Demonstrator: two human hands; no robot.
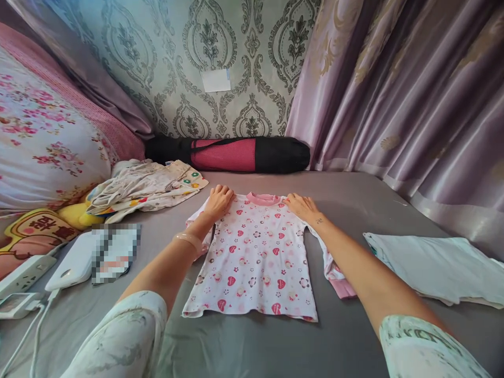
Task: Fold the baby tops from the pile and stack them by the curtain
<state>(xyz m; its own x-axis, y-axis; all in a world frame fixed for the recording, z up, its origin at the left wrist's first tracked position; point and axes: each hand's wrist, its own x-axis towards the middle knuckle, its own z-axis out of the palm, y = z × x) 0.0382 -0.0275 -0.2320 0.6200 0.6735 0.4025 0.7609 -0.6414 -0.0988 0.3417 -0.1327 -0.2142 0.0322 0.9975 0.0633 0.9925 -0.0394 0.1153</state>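
Note:
A small white long-sleeved shirt [255, 257] with pink hearts and flowers lies spread flat in front of me, its pink collar [263, 199] at the far end. At its left shoulder seam, my left hand [220, 201] has its fingers curled down on the fabric. My right hand [302, 207] is closed at the opposite shoulder, fingertips on the cloth. Both forearms reach along the shirt's sides and partly cover the sleeves. One sleeve ends in a pink cuff [343, 288] beside my right forearm.
The shirt lies on a grey sheet [252, 346]. At left are crumpled clothes [149, 186], a white power bank [74, 261] with cables, and a power strip [25, 275]. Folded white cloth [433, 268] lies at right. A black and red bag [226, 155] lines the wall.

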